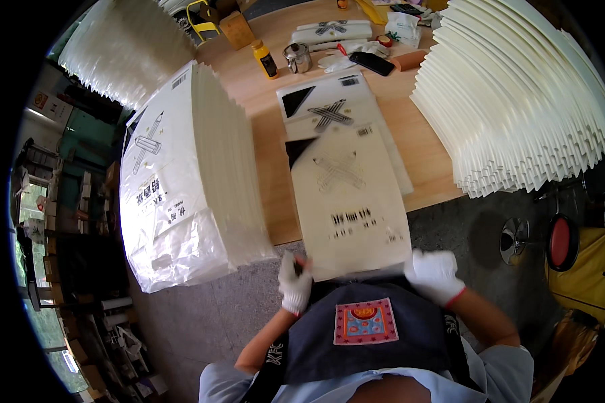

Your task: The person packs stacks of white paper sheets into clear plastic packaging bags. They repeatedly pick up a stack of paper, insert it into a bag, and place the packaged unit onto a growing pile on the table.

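In front of me a pack of white paper (346, 201) in a clear printed bag lies with its lower end past the table's near edge, at my apron. My right hand (435, 277), in a white knitted glove, is closed at the pack's lower right corner. My left hand (294, 285), gloved too with some fingertips bare, is curled beside the lower left corner. Something dark shows between its thumb and fingers, too small to make out. Under the pack's far end lies another bagged pack (331, 111) with a black corner and a crossed-pencils print.
Tall stacks of bagged packs (161, 168) stand at left, with another stack (124, 50) behind. White sheets (517, 101) are piled in a fanned stack at right. Farther back lie a yellow bottle (265, 60), a metal pot (297, 58) and a phone (372, 64). A stool (562, 242) stands right.
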The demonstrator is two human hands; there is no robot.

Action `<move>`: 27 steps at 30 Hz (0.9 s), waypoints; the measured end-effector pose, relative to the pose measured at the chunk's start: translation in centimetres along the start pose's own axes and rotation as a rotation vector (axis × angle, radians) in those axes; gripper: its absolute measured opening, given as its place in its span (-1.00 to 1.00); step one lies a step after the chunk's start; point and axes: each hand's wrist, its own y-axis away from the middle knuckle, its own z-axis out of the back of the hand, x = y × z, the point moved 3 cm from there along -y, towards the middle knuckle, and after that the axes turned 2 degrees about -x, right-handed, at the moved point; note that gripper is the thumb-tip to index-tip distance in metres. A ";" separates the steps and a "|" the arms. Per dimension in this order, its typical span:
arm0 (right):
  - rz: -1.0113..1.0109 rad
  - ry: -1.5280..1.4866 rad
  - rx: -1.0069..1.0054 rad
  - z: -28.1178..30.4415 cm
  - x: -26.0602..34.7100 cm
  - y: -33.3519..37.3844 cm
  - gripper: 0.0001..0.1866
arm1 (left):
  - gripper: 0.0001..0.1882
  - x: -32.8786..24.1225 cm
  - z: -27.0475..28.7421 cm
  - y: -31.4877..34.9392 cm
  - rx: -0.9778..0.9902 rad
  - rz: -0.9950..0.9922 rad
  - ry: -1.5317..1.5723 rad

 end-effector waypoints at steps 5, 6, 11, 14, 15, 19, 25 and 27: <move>0.044 -0.059 -0.022 -0.2 0.3 0.9 -0.80 | -0.74 -3.0 0.8 0.3 0.092 -0.161 -0.059; 0.034 -0.103 0.013 0.1 -0.4 -0.7 -0.80 | -0.73 -3.5 0.2 -1.0 0.038 -0.169 -0.104; -0.154 -0.451 0.296 -0.8 -2.5 -2.4 -0.72 | -0.73 -1.1 -0.3 -5.8 -0.159 -0.120 -0.030; -0.347 -0.979 0.375 -3.1 -5.3 -3.7 -0.67 | -0.72 -1.0 0.6 -6.3 -0.233 -0.093 -0.016; -0.476 -1.212 0.427 -5.4 -6.0 -4.4 -0.65 | -0.73 -1.1 0.6 -6.5 -0.246 -0.097 -0.014; -0.888 -1.895 0.358 -16.6 -2.9 -6.8 -0.53 | -0.80 2.0 1.9 -3.5 -0.167 -0.117 -0.392; -0.868 -2.018 0.073 -17.5 -3.8 -8.5 -0.56 | -0.88 9.8 7.8 5.6 0.109 0.363 -0.224; -0.806 -1.945 0.146 -16.8 -4.6 -8.2 -0.58 | -0.74 9.0 4.3 2.3 0.056 0.622 0.393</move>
